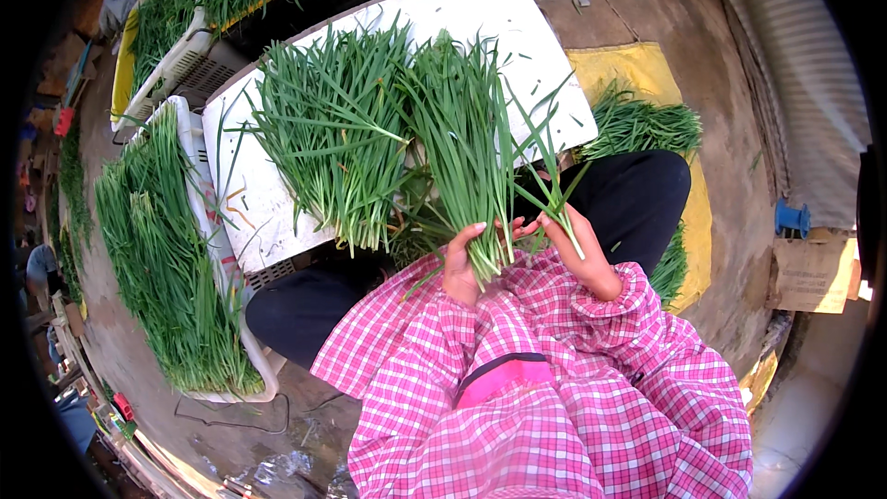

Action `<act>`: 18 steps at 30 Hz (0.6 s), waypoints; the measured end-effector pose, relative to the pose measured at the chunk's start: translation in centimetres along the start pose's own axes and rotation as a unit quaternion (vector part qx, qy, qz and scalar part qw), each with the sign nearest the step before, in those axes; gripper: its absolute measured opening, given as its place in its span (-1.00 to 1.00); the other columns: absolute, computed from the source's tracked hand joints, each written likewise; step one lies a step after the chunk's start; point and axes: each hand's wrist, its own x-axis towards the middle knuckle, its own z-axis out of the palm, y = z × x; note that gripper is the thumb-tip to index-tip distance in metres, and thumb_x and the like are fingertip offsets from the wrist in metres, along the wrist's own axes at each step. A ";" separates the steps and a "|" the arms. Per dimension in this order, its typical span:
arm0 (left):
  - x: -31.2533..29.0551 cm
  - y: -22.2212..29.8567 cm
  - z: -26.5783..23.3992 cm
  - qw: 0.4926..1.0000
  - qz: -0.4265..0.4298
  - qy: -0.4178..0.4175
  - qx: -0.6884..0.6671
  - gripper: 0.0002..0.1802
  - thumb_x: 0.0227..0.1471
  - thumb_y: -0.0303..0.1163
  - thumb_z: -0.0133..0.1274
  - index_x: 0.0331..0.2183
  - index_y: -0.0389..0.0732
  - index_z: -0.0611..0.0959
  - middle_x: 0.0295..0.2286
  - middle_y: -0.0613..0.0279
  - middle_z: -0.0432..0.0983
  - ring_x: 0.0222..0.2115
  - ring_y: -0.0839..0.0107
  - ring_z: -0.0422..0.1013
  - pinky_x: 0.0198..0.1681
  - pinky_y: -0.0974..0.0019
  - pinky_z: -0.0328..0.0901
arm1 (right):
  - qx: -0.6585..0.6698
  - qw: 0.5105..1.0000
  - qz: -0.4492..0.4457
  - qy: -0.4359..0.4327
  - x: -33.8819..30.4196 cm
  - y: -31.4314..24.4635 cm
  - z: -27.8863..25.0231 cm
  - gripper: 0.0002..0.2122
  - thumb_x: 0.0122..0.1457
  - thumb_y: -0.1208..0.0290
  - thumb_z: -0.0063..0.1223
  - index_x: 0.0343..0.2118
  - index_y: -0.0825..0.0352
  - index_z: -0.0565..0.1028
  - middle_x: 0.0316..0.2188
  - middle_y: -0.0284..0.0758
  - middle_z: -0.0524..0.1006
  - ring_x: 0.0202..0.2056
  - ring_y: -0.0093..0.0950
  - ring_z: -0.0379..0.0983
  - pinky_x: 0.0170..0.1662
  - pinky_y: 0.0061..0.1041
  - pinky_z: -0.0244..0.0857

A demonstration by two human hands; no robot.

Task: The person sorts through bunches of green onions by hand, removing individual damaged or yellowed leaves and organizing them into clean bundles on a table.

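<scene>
My left hand [459, 268] is closed around the lower ends of a thick bunch of garlic chives [459, 143], whose green leaves lean away from me over the near edge of a white board [545, 42]. Beside it, my right hand [587, 259] pinches a few loose chive stalks [558, 192], their leaves splayed out to the upper right. The fingertips of both hands come close together at the base of the bunch. A wide heap of chives [333, 134] lies on the board to the left, stems toward me.
At left stands a white plastic crate [263, 360] packed with chives; more chives fill another crate [199, 51] at the upper left. To the right, chives [647, 125] lie on a yellow sheet [637, 63] on the floor. A cardboard box [811, 270] sits at far right.
</scene>
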 end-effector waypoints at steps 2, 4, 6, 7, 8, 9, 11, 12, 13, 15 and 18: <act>0.1 0.0 0.0 1.000 0.007 -0.009 0.008 -0.72 -0.24 -0.39 -0.11 -0.46 -0.44 0.43 -0.32 -0.24 0.33 -0.32 0.13 0.36 -0.34 0.20 0.36 | -0.090 0.995 -0.029 -0.018 0.1 -1.5 -0.3 -0.89 0.06 0.50 -0.24 -0.39 0.43 0.30 -0.59 -0.34 0.44 -0.60 -0.62 0.30 -0.52 -0.60 0.15; 0.2 0.0 -0.1 0.999 0.015 -0.017 0.024 -0.71 -0.24 -0.39 -0.11 -0.46 -0.45 0.43 -0.33 -0.26 0.32 -0.32 0.14 0.36 -0.34 0.22 0.37 | -0.049 0.999 -0.010 0.004 0.5 -0.9 -0.6 -0.88 0.05 0.49 -0.22 -0.39 0.42 0.30 -0.60 -0.37 0.44 -0.61 -0.70 0.26 -0.57 -0.66 0.11; 0.2 0.3 -0.4 0.998 0.034 -0.022 0.053 -0.70 -0.25 -0.39 -0.11 -0.45 -0.47 0.42 -0.34 -0.27 0.32 -0.33 0.13 0.37 -0.35 0.24 0.38 | -0.013 1.000 0.020 0.009 0.8 -0.2 -1.1 -0.87 0.06 0.50 -0.23 -0.36 0.43 0.30 -0.58 -0.36 0.45 -0.57 -0.70 0.29 -0.55 -0.69 0.11; 0.3 0.3 -0.4 0.999 0.021 -0.032 0.034 -0.69 -0.25 -0.39 -0.11 -0.44 -0.48 0.42 -0.35 -0.25 0.33 -0.36 0.13 0.37 -0.39 0.24 0.38 | 0.002 0.999 0.031 0.009 0.9 -0.2 -1.3 -0.86 0.06 0.50 -0.23 -0.34 0.44 0.30 -0.57 -0.35 0.45 -0.54 -0.69 0.32 -0.53 -0.71 0.12; 0.2 0.3 -0.5 0.999 0.023 -0.028 0.034 -0.68 -0.24 -0.39 -0.11 -0.43 -0.48 0.41 -0.35 -0.23 0.34 -0.36 0.13 0.37 -0.38 0.24 0.38 | 0.033 0.999 0.031 0.010 0.9 -0.3 -1.3 -0.85 0.07 0.50 -0.25 -0.33 0.45 0.30 -0.56 -0.33 0.45 -0.52 -0.68 0.32 -0.51 -0.71 0.12; 0.2 0.3 -0.5 0.999 0.025 -0.024 0.033 -0.67 -0.24 -0.39 -0.11 -0.42 -0.49 0.41 -0.36 -0.22 0.35 -0.37 0.13 0.37 -0.38 0.24 0.38 | 0.063 0.997 0.032 0.010 0.9 -0.3 -1.2 -0.85 0.07 0.51 -0.26 -0.32 0.46 0.30 -0.55 -0.32 0.45 -0.50 -0.67 0.33 -0.49 -0.72 0.13; 0.2 0.3 -0.7 0.999 0.037 -0.011 0.034 -0.66 -0.24 -0.40 -0.11 -0.40 -0.50 0.40 -0.38 -0.18 0.36 -0.38 0.13 0.38 -0.36 0.24 0.37 | 0.102 0.994 0.033 0.003 0.9 -0.6 -1.2 -0.84 0.09 0.52 -0.29 -0.30 0.48 0.29 -0.53 -0.27 0.44 -0.43 -0.57 0.36 -0.37 -0.68 0.18; 0.3 0.3 -0.8 0.998 0.046 -0.002 0.036 -0.65 -0.24 -0.41 -0.11 -0.38 -0.51 0.39 -0.40 -0.16 0.37 -0.39 0.14 0.38 -0.34 0.24 0.36 | 0.129 0.991 0.039 0.009 0.9 -0.8 -1.1 -0.84 0.09 0.53 -0.29 -0.30 0.48 0.29 -0.54 -0.27 0.43 -0.42 -0.55 0.37 -0.34 -0.65 0.19; 0.3 0.3 -0.9 0.998 0.056 0.007 0.037 -0.64 -0.24 -0.42 -0.11 -0.37 -0.52 0.38 -0.41 -0.15 0.37 -0.39 0.14 0.38 -0.33 0.24 0.35 | 0.157 0.986 0.045 0.016 0.9 -0.9 -1.0 -0.84 0.09 0.53 -0.29 -0.30 0.48 0.29 -0.55 -0.27 0.43 -0.42 -0.52 0.38 -0.31 -0.62 0.20; 0.3 0.4 -0.9 0.998 0.058 0.013 0.037 -0.63 -0.24 -0.45 -0.11 -0.34 -0.53 0.36 -0.43 -0.10 0.36 -0.41 0.18 0.36 -0.29 0.26 0.32 | 0.182 0.980 0.076 0.024 0.8 -1.3 -1.0 -0.84 0.10 0.53 -0.31 -0.29 0.48 0.29 -0.59 -0.29 0.40 -0.39 -0.44 0.39 -0.22 -0.51 0.22; 0.5 0.2 -0.8 0.997 0.071 0.018 0.025 -0.61 -0.24 -0.48 -0.10 -0.31 -0.53 0.31 -0.45 -0.03 0.32 -0.42 0.25 0.32 -0.27 0.31 0.29 | 0.185 0.978 0.092 0.026 0.5 -1.4 -1.2 -0.82 0.13 0.46 -0.36 -0.29 0.43 0.27 -0.63 -0.40 0.30 -0.42 -0.48 0.37 -0.18 -0.49 0.20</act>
